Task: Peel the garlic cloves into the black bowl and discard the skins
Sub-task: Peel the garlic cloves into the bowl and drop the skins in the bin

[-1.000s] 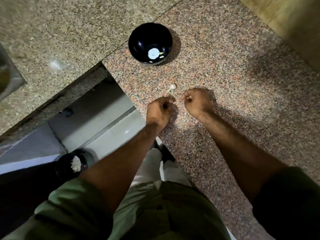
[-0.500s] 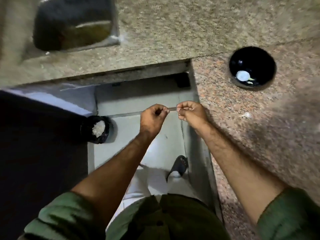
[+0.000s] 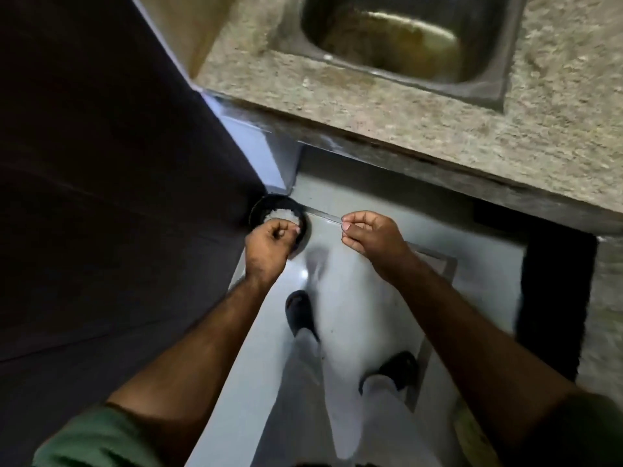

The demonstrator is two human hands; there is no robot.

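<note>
The person has turned from the counter to the floor bin at 9 o'clock, left hand curled over it, seemingly clutching skins, right hand pinched on something unclear; the black bowl is now out of view, so discarding is under way.

Home kitchen. Speckled granite bench with a steel sink set into it (basin looks stained, blurred). Open gap under the bench, pale tiled floor below. Small dark bin with whitish scraps sits on the floor in the corner beside a dark cabinet side.
</note>
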